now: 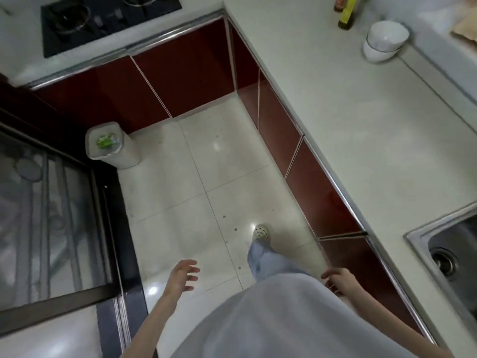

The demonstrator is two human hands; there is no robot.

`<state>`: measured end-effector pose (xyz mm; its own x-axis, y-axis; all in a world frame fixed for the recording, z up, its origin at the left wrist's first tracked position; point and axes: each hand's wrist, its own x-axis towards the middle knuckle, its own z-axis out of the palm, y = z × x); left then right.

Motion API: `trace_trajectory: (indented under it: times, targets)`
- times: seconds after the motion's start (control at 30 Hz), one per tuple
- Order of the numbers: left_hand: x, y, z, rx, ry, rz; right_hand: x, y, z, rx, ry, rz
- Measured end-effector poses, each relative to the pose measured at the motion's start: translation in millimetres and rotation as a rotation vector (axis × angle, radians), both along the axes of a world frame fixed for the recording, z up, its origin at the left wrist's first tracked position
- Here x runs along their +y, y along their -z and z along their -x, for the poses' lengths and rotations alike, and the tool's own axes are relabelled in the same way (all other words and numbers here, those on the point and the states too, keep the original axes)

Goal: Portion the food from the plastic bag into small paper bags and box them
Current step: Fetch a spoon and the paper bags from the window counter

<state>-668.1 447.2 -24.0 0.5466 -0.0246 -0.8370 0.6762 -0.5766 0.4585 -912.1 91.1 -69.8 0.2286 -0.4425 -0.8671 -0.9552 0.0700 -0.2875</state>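
Two hands, and neither has anything in it. The left hand (183,273) hangs out over the floor with its fingers spread and relaxed; the right hand (335,279) is down by the cupboard fronts, fingers loosely bent, gripping nothing as far as I can see. No plastic bag of food, no small paper bags and no box are anywhere in sight, unless the brownish papery thing (464,27) far ahead of the right hand, cut off at the edge of the counter, belongs to them; too little of it shows to tell. So I'd judge the portioning hasn't visibly started, and all of it, filling and boxing, is left.

The person is mid-stride on a pale tiled floor (180,202), one slipper (261,231) forward between the hands. A light countertop (348,125) runs along the right-hand side, with a steel sink (444,254) just beyond the right hand, stacked white bowls (386,40) and a yellow bottle (347,14) well ahead. Far ahead of the left hand sits a black gas hob (103,19), and a white bin (113,144) stands by the dark red cupboards (154,83). A sliding glass door (51,215) is to the left.
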Motion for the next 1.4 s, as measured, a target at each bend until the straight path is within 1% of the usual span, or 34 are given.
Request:
trace_trajectory:
  times: [0.17, 0.3, 0.43, 0.57, 0.67, 0.8, 0.93, 1.03, 1.23, 1.4]
  targets:
    - [-48, -20, -113, -0.117, 0.040, 0.003, -27, -1, -71, -0.011, 0.053, -0.052]
    - [-78, -27, -174, -0.153, 0.082, 0.019, -49, -10, -129, -0.009, 0.057, -0.064]
    - [-99, -19, -218, -0.124, 0.093, 0.025, -71, -17, -187, -0.038, 0.075, -0.021]
    - [-114, -5, -264, -0.073, 0.123, 0.034, -92, -26, -250, -0.097, 0.147, 0.029]
    - [-133, 4, -321, -0.047, 0.166, 0.026, -107, -33, -307, -0.175, 0.203, 0.045]
    - [-167, -4, -408, -0.055, 0.263, 0.041, -123, -48, -384, -0.236, 0.302, 0.046]
    - [-220, -11, -490, -0.100, 0.375, 0.090, -146, -61, -455, -0.340, 0.370, 0.100]
    - [-264, -22, -531, -0.104, 0.465, 0.112, -169, -76, -495, -0.386, 0.426, 0.147]
    - [-364, -37, -590, -0.138, 0.648, 0.210, -251, -132, -562, -0.474, 0.469, 0.255]
    - [-448, -55, -613, -0.142, 0.718, 0.275, -324, -170, -599, -0.562, 0.511, 0.309]
